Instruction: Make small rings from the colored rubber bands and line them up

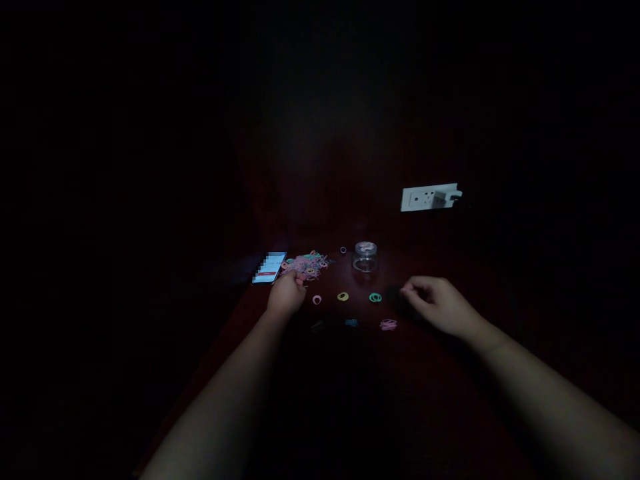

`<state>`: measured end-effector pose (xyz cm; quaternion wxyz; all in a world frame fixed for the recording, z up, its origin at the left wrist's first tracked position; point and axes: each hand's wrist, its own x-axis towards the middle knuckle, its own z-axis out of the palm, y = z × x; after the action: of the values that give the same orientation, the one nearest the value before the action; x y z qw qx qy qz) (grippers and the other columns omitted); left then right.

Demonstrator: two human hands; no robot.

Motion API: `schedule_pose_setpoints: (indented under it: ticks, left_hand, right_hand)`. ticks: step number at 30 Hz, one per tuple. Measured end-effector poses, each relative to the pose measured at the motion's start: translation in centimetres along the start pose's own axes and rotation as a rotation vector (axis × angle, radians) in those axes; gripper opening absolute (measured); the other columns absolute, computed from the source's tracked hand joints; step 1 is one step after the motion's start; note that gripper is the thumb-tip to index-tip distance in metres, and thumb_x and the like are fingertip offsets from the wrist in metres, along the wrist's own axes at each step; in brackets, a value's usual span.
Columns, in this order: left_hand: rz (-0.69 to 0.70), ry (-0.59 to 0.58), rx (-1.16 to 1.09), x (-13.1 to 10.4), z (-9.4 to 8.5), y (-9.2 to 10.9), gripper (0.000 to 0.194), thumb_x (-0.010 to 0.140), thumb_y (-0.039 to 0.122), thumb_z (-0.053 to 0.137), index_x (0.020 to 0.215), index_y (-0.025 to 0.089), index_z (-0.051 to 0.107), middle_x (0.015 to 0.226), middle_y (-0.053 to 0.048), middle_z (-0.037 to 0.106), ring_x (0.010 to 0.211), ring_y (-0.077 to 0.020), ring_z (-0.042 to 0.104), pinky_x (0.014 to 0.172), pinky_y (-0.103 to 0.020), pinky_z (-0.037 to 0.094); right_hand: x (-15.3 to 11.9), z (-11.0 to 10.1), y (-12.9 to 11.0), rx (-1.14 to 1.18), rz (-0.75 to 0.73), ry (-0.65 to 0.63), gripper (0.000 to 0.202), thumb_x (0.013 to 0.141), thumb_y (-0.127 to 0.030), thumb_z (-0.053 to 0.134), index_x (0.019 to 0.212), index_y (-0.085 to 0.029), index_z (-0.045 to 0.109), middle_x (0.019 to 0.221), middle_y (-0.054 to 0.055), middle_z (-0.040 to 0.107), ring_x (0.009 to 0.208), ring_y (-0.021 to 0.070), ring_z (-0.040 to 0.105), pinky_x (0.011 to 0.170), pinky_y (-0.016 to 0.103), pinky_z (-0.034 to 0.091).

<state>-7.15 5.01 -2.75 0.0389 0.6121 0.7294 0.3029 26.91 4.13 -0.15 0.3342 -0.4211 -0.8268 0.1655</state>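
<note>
My left hand [289,292] is at the near edge of a loose pile of pastel bands [307,264], its fingers pressed together; what they hold is too small to tell. My right hand [436,301] rests to the right of the small groups, thumb and forefinger pinched, with nothing clear between them. Between the hands lie a pink ring [317,300], yellow rings [343,297] and green rings [375,298]. Nearer to me are a dark, dim group [317,326], a blue group [351,323] and pink bands [389,325].
A clear lidded jar [365,259] stands behind the green rings, with a small ring [343,251] to its left. A lit phone [270,268] lies left of the pile. A white socket panel [429,198] with a plug is on the wall. The surroundings are very dark.
</note>
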Motion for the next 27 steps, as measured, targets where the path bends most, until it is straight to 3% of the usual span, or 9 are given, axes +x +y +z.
schedule_pose_setpoints:
  ticks: [7,11,15,19,27]
  left_hand:
    - [0.165,0.025,-0.061,-0.7,-0.3,1.6,0.019,0.081,0.012,0.054,0.095,0.02,0.063,0.094,-0.003,0.069,0.087,-0.0169,0.065,0.083,-0.027,0.051]
    - [0.507,0.027,-0.206,-2.7,0.1,4.3,0.016,0.084,0.016,0.056,0.099,0.021,0.062,0.092,-0.003,0.065,0.083,-0.0153,0.062,0.077,-0.027,0.051]
    - [0.745,-0.08,-0.294,-5.7,0.4,7.3,0.015,0.09,0.02,0.054,0.103,0.023,0.062,0.095,-0.003,0.063,0.085,-0.0148,0.061,0.073,-0.027,0.049]
    - [0.76,-0.096,-0.341,-7.5,0.2,8.9,0.014,0.092,0.023,0.054,0.104,0.025,0.062,0.096,-0.002,0.063,0.085,-0.014,0.061,0.073,-0.026,0.049]
    - [0.769,-0.053,-0.398,-7.7,-0.2,9.3,0.015,0.091,0.02,0.056,0.104,0.024,0.062,0.093,-0.002,0.063,0.083,-0.0134,0.062,0.073,-0.025,0.05]
  right_hand:
    - [-0.2,1.8,-1.5,0.093,-0.04,-0.084,0.021,0.087,-0.029,0.055,0.071,-0.017,0.062,0.058,-0.003,0.053,0.053,0.0104,0.046,0.052,0.023,0.035]
    - [-0.3,2.6,-2.3,0.089,-0.022,-0.085,0.011,0.086,-0.027,0.059,0.086,-0.018,0.065,0.06,-0.005,0.055,0.053,0.0094,0.048,0.052,0.021,0.035]
    - [-0.7,2.8,-2.8,0.139,-0.045,-0.078,0.016,0.085,-0.027,0.062,0.1,-0.02,0.062,0.065,-0.006,0.056,0.055,0.0095,0.05,0.052,0.02,0.035]
    - [-0.8,2.9,-2.9,0.186,-0.084,-0.093,0.006,0.088,-0.025,0.058,0.091,-0.02,0.059,0.066,-0.005,0.055,0.056,0.0099,0.049,0.052,0.021,0.033]
    - [-0.9,2.4,-3.1,0.217,-0.134,-0.138,0.003,0.087,-0.02,0.055,0.087,-0.02,0.058,0.067,-0.004,0.053,0.059,0.011,0.046,0.055,0.023,0.036]
